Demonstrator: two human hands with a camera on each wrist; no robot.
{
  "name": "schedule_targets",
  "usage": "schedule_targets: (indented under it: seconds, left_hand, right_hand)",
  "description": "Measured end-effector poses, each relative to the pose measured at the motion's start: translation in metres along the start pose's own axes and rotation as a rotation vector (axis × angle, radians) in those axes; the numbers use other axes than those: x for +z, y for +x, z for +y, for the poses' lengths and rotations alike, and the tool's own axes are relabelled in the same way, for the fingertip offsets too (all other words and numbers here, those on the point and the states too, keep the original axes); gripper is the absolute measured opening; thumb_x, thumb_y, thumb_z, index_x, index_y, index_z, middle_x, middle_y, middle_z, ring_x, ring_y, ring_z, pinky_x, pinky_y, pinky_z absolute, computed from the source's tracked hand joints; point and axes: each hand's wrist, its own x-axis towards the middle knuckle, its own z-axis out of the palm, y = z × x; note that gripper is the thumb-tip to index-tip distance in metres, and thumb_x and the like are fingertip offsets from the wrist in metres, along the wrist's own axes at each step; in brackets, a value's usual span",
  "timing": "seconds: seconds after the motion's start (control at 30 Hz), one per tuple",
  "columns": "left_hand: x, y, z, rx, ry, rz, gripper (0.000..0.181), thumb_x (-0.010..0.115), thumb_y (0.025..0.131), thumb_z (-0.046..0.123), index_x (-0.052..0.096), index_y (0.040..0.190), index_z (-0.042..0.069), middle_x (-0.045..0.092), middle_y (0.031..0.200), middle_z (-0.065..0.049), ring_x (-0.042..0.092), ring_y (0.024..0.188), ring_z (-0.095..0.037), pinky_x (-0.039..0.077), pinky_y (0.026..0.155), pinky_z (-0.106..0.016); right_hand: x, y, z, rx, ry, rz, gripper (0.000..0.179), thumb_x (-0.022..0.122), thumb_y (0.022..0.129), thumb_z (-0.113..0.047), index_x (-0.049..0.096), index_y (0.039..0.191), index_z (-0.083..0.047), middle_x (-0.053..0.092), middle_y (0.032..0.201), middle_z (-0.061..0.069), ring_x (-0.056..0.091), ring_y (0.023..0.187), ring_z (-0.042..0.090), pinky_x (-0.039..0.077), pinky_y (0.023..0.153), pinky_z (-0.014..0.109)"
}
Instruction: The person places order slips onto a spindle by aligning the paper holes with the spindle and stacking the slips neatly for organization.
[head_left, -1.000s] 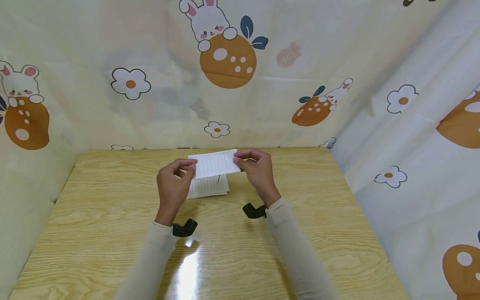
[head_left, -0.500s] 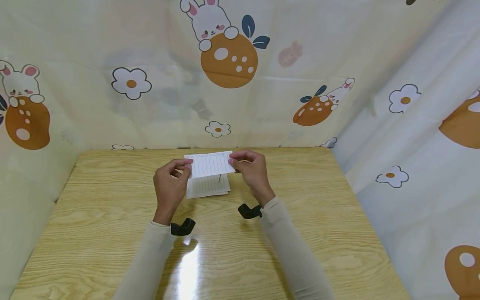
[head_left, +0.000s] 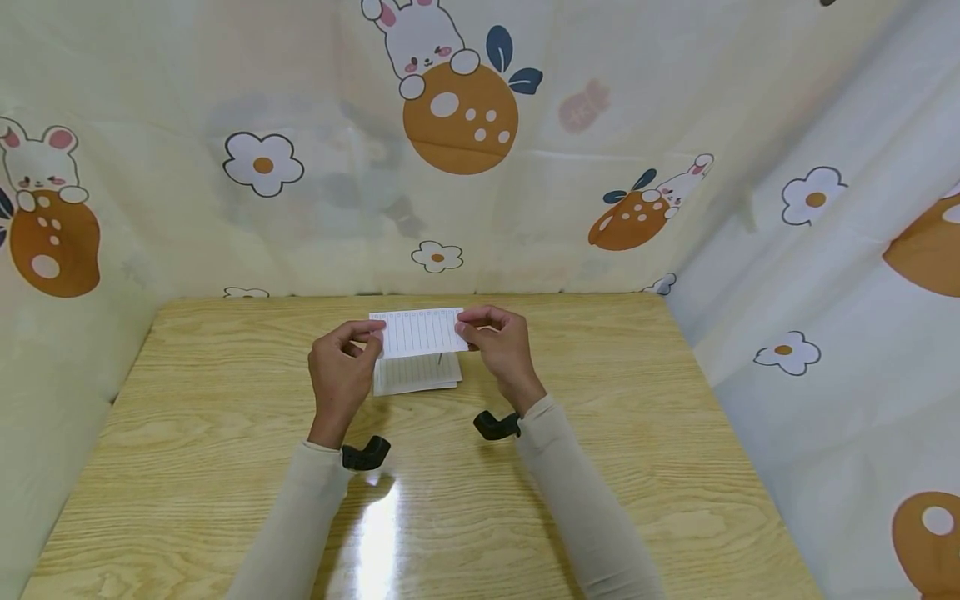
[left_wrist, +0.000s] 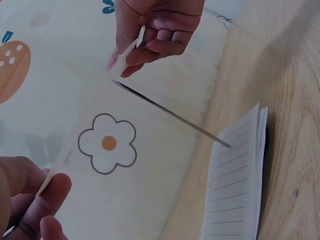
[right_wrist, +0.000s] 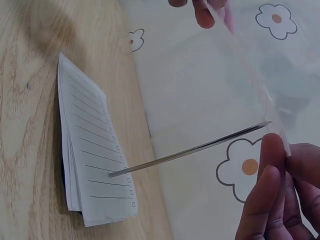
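Note:
A lined white paper sheet is stretched between the two hands above the table. My left hand pinches its left end between thumb and fingers; my right hand pinches the right end. Below it, several lined sheets are stuck on a thin metal spike, which stands up through them. In the right wrist view the spike's pointed tip comes right up to the held sheet, near the right hand's fingertips. Something dark shows under the stack, mostly hidden.
The wooden table reaches back to a patterned curtain with rabbits and flowers. More curtain hangs at both sides. Black curved wrist mounts stick out from both cuffs.
Both hands and the held sheet have shifted a little left, the right hand more. The sheet's right end has come down, so it lies more level. The stack below stays put.

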Motion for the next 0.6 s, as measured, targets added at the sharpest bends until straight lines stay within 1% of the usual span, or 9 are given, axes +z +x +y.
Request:
schedule_targets:
  seconds: [0.17, 0.3, 0.43, 0.6]
  left_hand:
    - [0.001, -0.001, -0.003, -0.018, 0.008, -0.007, 0.017, 0.072, 0.094, 0.007, 0.085, 0.101, 0.014, 0.077, 0.087, -0.009, 0.057, 0.060, -0.017, 0.042, 0.053, -0.019]
    - [0.002, -0.001, -0.006, -0.033, 0.003, -0.011, 0.017, 0.072, 0.094, 0.007, 0.085, 0.100, 0.014, 0.077, 0.086, -0.009, 0.057, 0.059, -0.016, 0.040, 0.051, -0.019]
    - [0.003, -0.001, -0.009, -0.034, 0.009, -0.010, 0.017, 0.072, 0.094, 0.008, 0.085, 0.100, 0.015, 0.077, 0.086, -0.009, 0.057, 0.058, -0.015, 0.040, 0.051, -0.019]
    - [0.004, -0.002, -0.013, -0.039, 0.035, -0.015, 0.017, 0.071, 0.094, 0.009, 0.085, 0.100, 0.016, 0.077, 0.087, -0.008, 0.056, 0.059, -0.015, 0.041, 0.052, -0.021]
  right_hand:
    - [0.000, 0.000, 0.001, 0.009, 0.009, 0.000, 0.011, 0.082, 0.092, -0.006, 0.081, 0.103, -0.008, 0.073, 0.111, 0.009, 0.071, 0.086, 0.018, 0.058, 0.071, 0.025]
    - [0.000, 0.000, 0.003, -0.001, 0.010, 0.001, 0.011, 0.082, 0.092, -0.006, 0.081, 0.103, -0.008, 0.073, 0.109, 0.009, 0.071, 0.086, 0.018, 0.059, 0.071, 0.026]
    - [0.000, 0.000, 0.005, -0.007, 0.002, 0.004, 0.011, 0.082, 0.092, -0.006, 0.081, 0.102, -0.007, 0.073, 0.108, 0.010, 0.071, 0.085, 0.018, 0.059, 0.071, 0.027]
    - [0.000, 0.000, 0.011, 0.023, -0.012, 0.001, 0.010, 0.082, 0.092, -0.007, 0.081, 0.102, -0.009, 0.073, 0.113, 0.009, 0.072, 0.086, 0.018, 0.059, 0.072, 0.027]
